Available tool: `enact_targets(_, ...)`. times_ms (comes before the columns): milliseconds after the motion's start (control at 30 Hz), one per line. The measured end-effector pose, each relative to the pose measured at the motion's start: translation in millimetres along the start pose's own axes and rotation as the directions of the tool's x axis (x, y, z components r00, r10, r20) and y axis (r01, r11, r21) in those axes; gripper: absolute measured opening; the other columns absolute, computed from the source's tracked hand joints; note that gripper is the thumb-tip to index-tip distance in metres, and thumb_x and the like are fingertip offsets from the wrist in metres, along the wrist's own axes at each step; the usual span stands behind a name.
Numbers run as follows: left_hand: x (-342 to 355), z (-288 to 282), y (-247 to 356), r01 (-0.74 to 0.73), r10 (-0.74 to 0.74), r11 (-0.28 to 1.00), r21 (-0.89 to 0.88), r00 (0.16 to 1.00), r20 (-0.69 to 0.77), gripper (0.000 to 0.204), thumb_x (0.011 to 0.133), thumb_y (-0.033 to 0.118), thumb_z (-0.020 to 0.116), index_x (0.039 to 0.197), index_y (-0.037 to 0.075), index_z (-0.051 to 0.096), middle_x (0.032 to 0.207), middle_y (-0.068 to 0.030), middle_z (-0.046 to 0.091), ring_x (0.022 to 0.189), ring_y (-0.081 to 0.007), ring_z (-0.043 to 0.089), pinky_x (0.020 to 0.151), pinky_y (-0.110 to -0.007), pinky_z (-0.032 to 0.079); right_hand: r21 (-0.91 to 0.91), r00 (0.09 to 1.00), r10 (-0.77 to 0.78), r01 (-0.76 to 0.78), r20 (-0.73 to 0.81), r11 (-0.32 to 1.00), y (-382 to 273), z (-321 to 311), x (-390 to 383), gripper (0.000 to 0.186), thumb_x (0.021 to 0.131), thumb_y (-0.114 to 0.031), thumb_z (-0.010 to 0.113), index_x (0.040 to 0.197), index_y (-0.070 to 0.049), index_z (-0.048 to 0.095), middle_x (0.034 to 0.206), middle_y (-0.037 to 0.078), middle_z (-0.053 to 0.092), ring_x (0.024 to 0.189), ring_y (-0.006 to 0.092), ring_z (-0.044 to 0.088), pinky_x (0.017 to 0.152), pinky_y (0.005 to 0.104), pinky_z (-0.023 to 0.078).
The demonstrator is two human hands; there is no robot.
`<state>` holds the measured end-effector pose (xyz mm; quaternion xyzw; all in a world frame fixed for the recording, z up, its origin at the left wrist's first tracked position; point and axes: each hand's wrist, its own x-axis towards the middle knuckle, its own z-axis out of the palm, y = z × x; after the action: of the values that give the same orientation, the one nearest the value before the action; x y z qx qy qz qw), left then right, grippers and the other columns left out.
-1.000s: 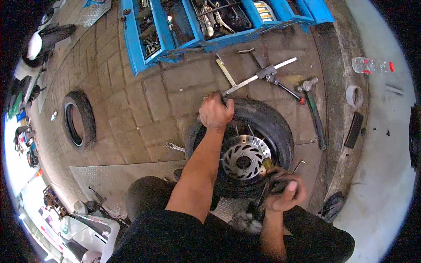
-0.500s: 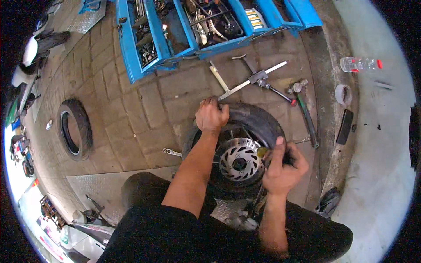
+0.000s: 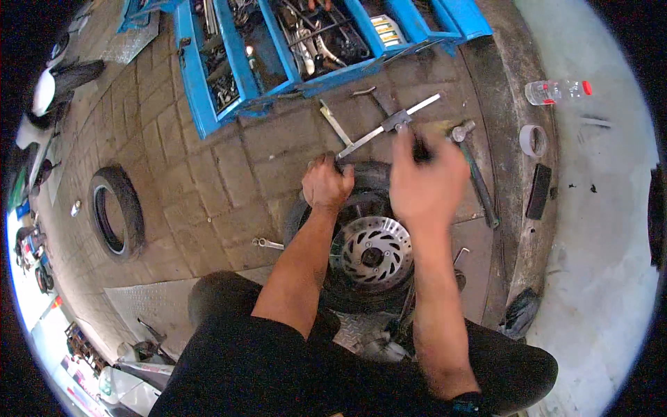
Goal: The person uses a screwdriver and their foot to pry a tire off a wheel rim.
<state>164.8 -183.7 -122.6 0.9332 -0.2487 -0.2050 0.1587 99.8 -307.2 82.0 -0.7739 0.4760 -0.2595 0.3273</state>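
Note:
A motorcycle wheel lies flat on the floor between my knees, its black tyre (image 3: 361, 303) around a slotted silver brake disc (image 3: 358, 258). My left hand (image 3: 325, 186) is at the tyre's far left edge, with the fingers curled over it. My right hand (image 3: 432, 177) is raised over the far right of the wheel, smeared by motion, and whether it holds anything cannot be made out. Just beyond the hands lies a metal bar tool (image 3: 368, 141) with a sliding clamp. A hammer (image 3: 478, 174) with a green and black handle rests to the right.
A blue toolbox (image 3: 340, 78) full of tools stands at the far side. Left of the wheel are a wrench (image 3: 268, 243) and another tyre (image 3: 132, 208). A plastic bottle (image 3: 549, 92), a tape roll (image 3: 533, 141) and a black phone-like slab (image 3: 538, 191) lie along the right ledge.
My right hand has moved up and away from the wheel's right side, toward the bar tool. My left hand stays at the tyre's far left edge. The whole view has shifted slightly.

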Motion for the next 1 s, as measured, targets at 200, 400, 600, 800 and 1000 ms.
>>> enact_targets(200, 0.7, 2.6, 0.2, 0.014, -0.016, 0.999, -0.049, 0.998, -0.055, 0.054, 0.078, 0.042, 0.07, 0.114, 0.001, 0.069, 0.111, -0.0247, 0.068, 0.105, -0.0413, 0.065, 0.093, -0.052, 0.051, -0.082, 0.996, -0.088, 0.087, -0.013, 0.993, -1.1, 71.8, 69.0, 0.035, 0.087, -0.03, 0.072, 0.093, 0.004, 0.075, 0.084, 0.025, 0.073, 0.08, 0.0379, 0.073, 0.078, 0.0429, 0.055)
enact_targets(400, 9.0, 3.8, -0.6, 0.097, -0.095, 0.995, -0.02, 0.992, 0.086, 0.06, 0.08, 0.046, 0.069, 0.121, 0.003, 0.067, 0.122, -0.0192, 0.066, 0.12, -0.0373, 0.06, 0.105, -0.05, 0.044, -0.066, 0.998, -0.061, 0.059, -0.025, 0.996, 29.5, 113.3, 105.7, 0.034, 0.086, -0.03, 0.069, 0.089, 0.003, 0.076, 0.084, 0.024, 0.073, 0.082, 0.0416, 0.072, 0.082, 0.0462, 0.056)
enact_targets(600, 7.6, 10.1, -2.9, 0.062, -0.061, 0.998, -0.018, 0.997, 0.041, 0.062, 0.08, 0.049, 0.068, 0.122, 0.004, 0.065, 0.124, -0.0173, 0.066, 0.124, -0.0357, 0.058, 0.102, -0.051, 0.044, -0.136, 1.0, 0.002, -0.005, -0.022, 0.991, 57.6, 143.5, 132.0, 0.045, 0.083, -0.038, 0.07, 0.1, 0.003, 0.077, 0.094, 0.028, 0.073, 0.092, 0.0426, 0.072, 0.091, 0.0454, 0.055)
enact_targets(800, 4.9, 12.7, -0.3, 0.027, -0.03, 0.999, -0.042, 0.996, -0.083, 0.054, 0.08, 0.046, 0.067, 0.114, 0.004, 0.068, 0.117, -0.0179, 0.067, 0.117, -0.0366, 0.06, 0.099, -0.049, 0.046, -0.155, 0.99, -0.117, 0.105, -0.074, 0.982, 72.1, 157.8, 141.9, 0.043, 0.082, -0.039, 0.07, 0.097, 0.001, 0.078, 0.091, 0.026, 0.073, 0.09, 0.0439, 0.071, 0.089, 0.0472, 0.055)
enact_targets(1000, 3.6, 6.5, 2.1, 0.081, -0.082, 0.996, -0.038, 0.997, -0.013, 0.045, 0.082, 0.043, 0.064, 0.106, 0.005, 0.071, 0.111, -0.018, 0.069, 0.111, -0.0372, 0.063, 0.095, -0.049, 0.05, -0.127, 0.89, -0.329, 0.383, 0.316, 0.915, 39.2, 92.2, 101.8, 0.048, 0.081, -0.033, 0.072, 0.114, 0.002, 0.07, 0.104, 0.025, 0.072, 0.099, 0.0427, 0.069, 0.092, 0.047, 0.054)
